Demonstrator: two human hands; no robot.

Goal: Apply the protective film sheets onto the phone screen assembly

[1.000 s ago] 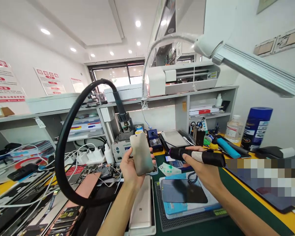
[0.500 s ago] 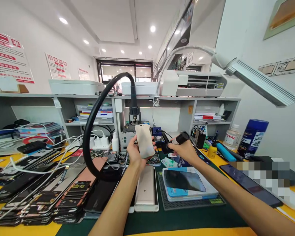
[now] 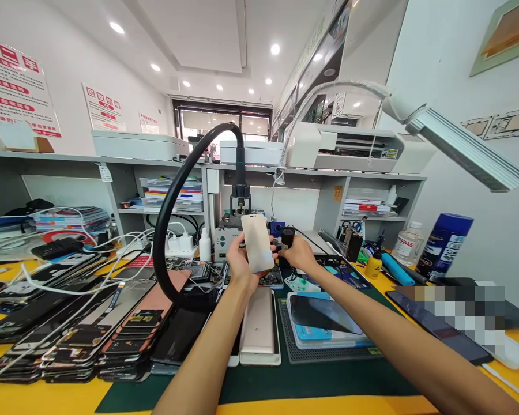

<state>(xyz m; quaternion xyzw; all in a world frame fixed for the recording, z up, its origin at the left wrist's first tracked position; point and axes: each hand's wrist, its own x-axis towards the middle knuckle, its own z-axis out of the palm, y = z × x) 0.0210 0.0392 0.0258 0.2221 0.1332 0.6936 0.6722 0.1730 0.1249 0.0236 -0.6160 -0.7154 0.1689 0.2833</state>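
Observation:
My left hand [image 3: 241,262] is closed round a pale, cream-coloured phone-shaped panel [image 3: 258,245], which it holds up and slightly tilted above the bench. To its right, my right hand [image 3: 299,253] grips a black cylindrical tool [image 3: 288,236], now standing about upright; its exact kind is not clear. Below my left hand lies a gold phone back [image 3: 259,325] in a white frame. A dark phone [image 3: 324,314] rests on a blue and white box [image 3: 300,336] under my right forearm.
Stacks of phone screens and parts [image 3: 130,340] cover the left side. A thick black hose [image 3: 160,230] arches in front of a grey machine [image 3: 225,239]. At the right are a blue spray can [image 3: 444,245], a clear bottle [image 3: 409,242] and a dark tablet-like slab [image 3: 441,328].
My right hand has moved left, closer to the panel, and the black tool has turned from slanting to about upright. My left hand still holds the panel. The view has shifted slightly.

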